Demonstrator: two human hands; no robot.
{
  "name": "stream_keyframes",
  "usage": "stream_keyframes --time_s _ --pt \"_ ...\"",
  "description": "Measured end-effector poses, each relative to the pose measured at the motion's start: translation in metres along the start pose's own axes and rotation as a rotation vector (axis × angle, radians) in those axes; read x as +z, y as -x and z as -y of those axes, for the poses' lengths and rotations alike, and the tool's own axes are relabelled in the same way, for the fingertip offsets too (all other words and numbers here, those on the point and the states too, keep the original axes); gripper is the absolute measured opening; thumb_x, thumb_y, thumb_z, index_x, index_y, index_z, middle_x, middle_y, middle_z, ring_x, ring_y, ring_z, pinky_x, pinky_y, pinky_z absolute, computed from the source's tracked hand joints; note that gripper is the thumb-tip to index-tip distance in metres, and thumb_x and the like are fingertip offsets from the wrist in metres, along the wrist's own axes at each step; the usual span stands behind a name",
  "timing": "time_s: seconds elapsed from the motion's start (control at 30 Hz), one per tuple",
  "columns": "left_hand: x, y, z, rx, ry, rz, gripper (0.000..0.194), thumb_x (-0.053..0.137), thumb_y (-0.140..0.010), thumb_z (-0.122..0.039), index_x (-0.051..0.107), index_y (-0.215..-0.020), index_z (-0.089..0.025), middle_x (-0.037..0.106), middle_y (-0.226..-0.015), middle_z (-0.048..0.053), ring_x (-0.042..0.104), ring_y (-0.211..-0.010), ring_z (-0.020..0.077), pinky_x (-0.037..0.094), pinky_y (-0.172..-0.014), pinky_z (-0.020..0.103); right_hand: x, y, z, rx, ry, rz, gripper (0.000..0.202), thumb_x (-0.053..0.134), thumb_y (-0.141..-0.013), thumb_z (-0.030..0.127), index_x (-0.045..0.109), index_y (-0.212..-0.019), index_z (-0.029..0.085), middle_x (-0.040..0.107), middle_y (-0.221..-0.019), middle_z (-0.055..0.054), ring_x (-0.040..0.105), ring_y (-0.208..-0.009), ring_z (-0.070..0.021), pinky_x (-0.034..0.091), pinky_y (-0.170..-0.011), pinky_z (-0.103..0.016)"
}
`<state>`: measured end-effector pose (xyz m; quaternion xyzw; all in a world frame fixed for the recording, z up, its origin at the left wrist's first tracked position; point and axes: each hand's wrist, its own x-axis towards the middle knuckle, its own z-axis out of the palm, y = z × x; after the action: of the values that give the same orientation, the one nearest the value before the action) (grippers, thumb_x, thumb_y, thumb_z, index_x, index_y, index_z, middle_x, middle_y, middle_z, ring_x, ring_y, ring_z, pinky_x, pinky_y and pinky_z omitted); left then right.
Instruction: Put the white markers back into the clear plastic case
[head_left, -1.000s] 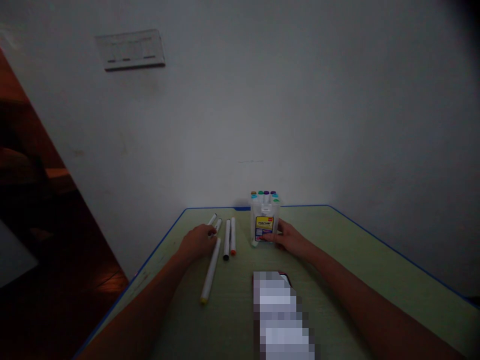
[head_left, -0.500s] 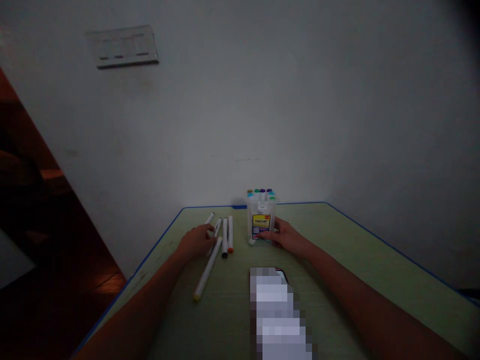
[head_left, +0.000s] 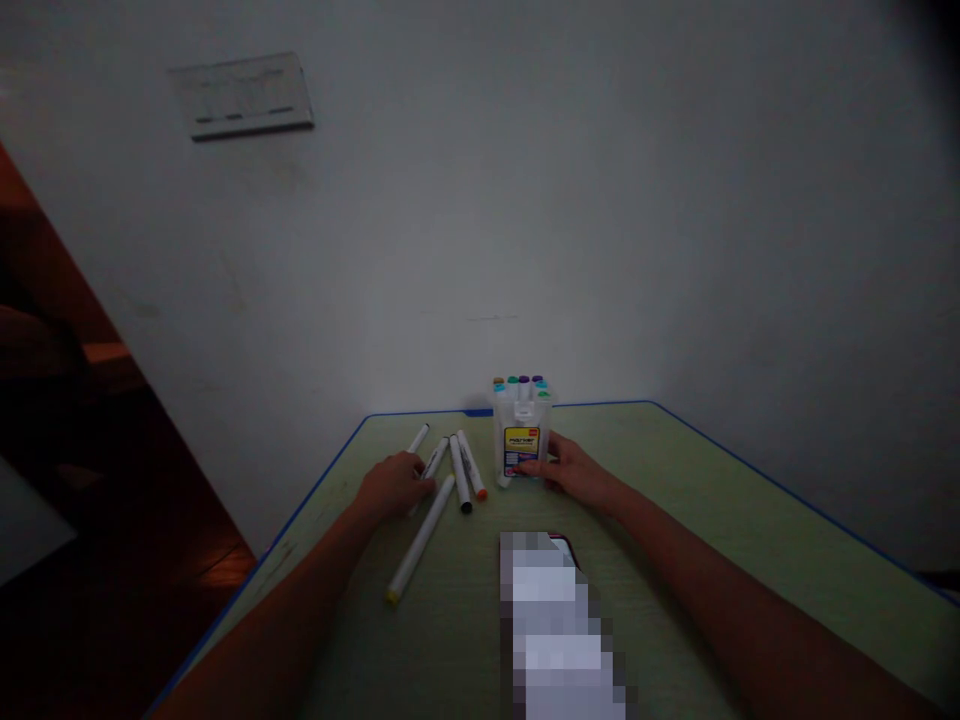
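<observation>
Figure: a person seated at a green table (head_left: 675,520) with a blue edge band, its far edge against a pale wall (head_left: 600,200). A clear marker case (head_left: 521,440) stands upright close to the far edge, roughly midway along it, with coloured caps showing at its top and several slots already filled.

The right hand (head_left: 574,472) rests on the table against the case's right side, fingers curled round its lower part and the thumb at the front label, steadying it in a loose clasp.

The left hand (head_left: 394,485) lies palm down near the far left corner, fingers relaxed and lightly spread, their tips touching a group of loose markers (head_left: 450,470). Whether any one marker is pinched cannot be told in the dim light.

At least five markers lie on the table left of the case: a short fan of four, among them an orange-tipped marker (head_left: 472,466) and a black-tipped marker (head_left: 460,475), and a long yellow-tipped marker (head_left: 420,540) angled toward the near left edge.

As a judgement, the work is partly done: most markers stand in the case, while the loose ones remain out of it.

A blurred flat object (head_left: 559,630) lies toward the near edge between the forearms. A switch plate (head_left: 240,95) is mounted on the wall.
</observation>
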<state>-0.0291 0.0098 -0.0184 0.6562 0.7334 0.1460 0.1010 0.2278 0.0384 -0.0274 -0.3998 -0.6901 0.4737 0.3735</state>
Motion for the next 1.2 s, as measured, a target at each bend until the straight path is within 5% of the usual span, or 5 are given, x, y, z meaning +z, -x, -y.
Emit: stream_keyframes --time_s 0.13,0.33,0.47,0.9,1.2 --pt "-0.003 -0.003 0.004 0.01 0.1 -0.052 0.025 0.046 -0.066 -0.035 0.059 -0.064 -0.014 0.06 -0.068 0.007 0.052 -0.061 0.0129 0.034 -0.058 0.023 0.0 0.001 0.0 -0.014 -0.003 0.005 0.046 0.064 -0.063 0.032 0.054 -0.104 0.013 0.065 -0.089 -0.007 0.05 -0.057 -0.0112 0.034 -0.048 -0.023" --pt "-0.008 -0.003 -0.002 0.086 0.363 -0.166 0.029 0.041 -0.071 -0.035 0.052 -0.089 -0.014 0.059 -0.088 0.006 0.054 -0.062 0.008 0.041 -0.058 0.019 -0.001 0.0 -0.002 -0.019 0.016 0.004 0.046 0.064 -0.065 0.032 0.053 -0.105 0.014 0.066 -0.088 -0.006 0.051 -0.056 -0.011 0.035 -0.048 -0.022" --pt "-0.003 -0.002 -0.005 0.161 0.544 -0.166 0.028 0.05 -0.065 -0.03 0.053 -0.088 -0.014 0.06 -0.084 0.004 0.055 -0.057 0.0081 0.043 -0.054 0.02 -0.001 0.001 0.001 -0.016 0.038 -0.002 0.046 0.064 -0.064 0.032 0.054 -0.105 0.014 0.065 -0.092 -0.007 0.052 -0.059 -0.0118 0.035 -0.048 -0.023" --pt "-0.006 0.001 -0.006 0.15 0.362 -0.232 0.025 0.049 -0.069 -0.038 0.057 -0.079 -0.017 0.062 -0.08 0.002 0.055 -0.064 0.0101 0.042 -0.063 0.022 0.001 0.002 0.003 -0.02 0.012 0.011 0.046 0.064 -0.065 0.033 0.054 -0.105 0.014 0.067 -0.088 -0.006 0.053 -0.06 -0.0122 0.036 -0.052 -0.023" --pt "-0.007 0.003 -0.007 0.176 0.364 -0.243 0.026 0.051 -0.07 -0.034 0.055 -0.09 -0.018 0.062 -0.086 0.001 0.056 -0.073 0.0112 0.042 -0.069 0.024 0.0 0.001 -0.003 -0.04 -0.015 0.017 0.045 0.064 -0.065 0.031 0.054 -0.105 0.014 0.066 -0.093 -0.007 0.057 -0.071 -0.0153 0.041 -0.056 -0.025"
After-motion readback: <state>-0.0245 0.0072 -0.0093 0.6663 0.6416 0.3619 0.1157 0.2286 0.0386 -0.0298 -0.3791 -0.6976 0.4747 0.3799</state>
